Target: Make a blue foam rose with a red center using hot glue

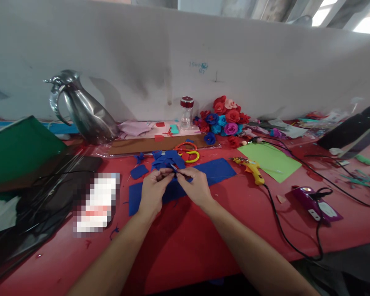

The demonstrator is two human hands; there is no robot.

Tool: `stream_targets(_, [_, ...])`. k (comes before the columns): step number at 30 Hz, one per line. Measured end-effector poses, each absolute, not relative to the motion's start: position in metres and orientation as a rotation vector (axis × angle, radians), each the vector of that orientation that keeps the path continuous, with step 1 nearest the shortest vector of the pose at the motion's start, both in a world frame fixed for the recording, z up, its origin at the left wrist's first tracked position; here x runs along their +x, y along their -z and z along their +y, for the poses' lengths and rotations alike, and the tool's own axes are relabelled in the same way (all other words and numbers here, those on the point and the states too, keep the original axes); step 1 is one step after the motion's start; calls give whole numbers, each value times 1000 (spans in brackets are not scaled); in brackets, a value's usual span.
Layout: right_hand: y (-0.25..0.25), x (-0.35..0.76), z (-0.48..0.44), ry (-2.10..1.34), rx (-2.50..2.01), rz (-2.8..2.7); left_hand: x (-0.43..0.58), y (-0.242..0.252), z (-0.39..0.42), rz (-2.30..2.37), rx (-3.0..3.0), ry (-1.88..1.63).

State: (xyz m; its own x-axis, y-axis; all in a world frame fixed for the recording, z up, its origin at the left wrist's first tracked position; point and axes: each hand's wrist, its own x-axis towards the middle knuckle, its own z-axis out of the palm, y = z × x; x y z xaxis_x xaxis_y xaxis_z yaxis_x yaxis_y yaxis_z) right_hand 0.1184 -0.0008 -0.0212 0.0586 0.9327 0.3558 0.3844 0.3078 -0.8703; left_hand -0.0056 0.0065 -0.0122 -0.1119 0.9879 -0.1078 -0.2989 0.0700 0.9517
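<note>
Both my hands meet over a long blue sheet [220, 170] that lies on the red table. My left hand [154, 189] is closed in a pinch on a small blue piece [173, 168], which looks like paper or thin foam. From the other side, the fingertips of my right hand [195, 187] pinch the same piece. A pale edge or thin stick shows at it, too small to make out. Just beyond my fingers lie a pile of cut blue pieces [165, 158] and a single blue piece [138, 172]. Scissors with a yellow and orange handle [193, 157] rest behind them.
A yellow glue gun [254, 172] lies on the right near a light green sheet [273, 162]. Its black cord runs to a purple power strip [319, 205]. Behind stand a metal jug [83, 109], a glass bottle [186, 115] and paper roses [226, 117]. A blurred-out object [97, 201] is at left.
</note>
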Motion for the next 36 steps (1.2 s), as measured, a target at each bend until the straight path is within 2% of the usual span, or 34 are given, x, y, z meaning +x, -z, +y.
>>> stream_targets(9, [26,121,10,-1061,-1245,-1201,-6,13,5,1151,885,-1348])
stream_targets(14, [24,119,6,-1024,-1200,-1228,-6,10,4,1157,888,-1369])
stream_targets(23, [19,116,-2,-749,-1211,-1432,-7,9,6,1186,885,-1386])
stream_targets(31, [19,115,0,-962,-1202,-1284,-5,10,5,1210,923,-1370])
stream_targets(36, [19,115,0,-980,-1185,-1252,-4,9,1,1226,966,-1322])
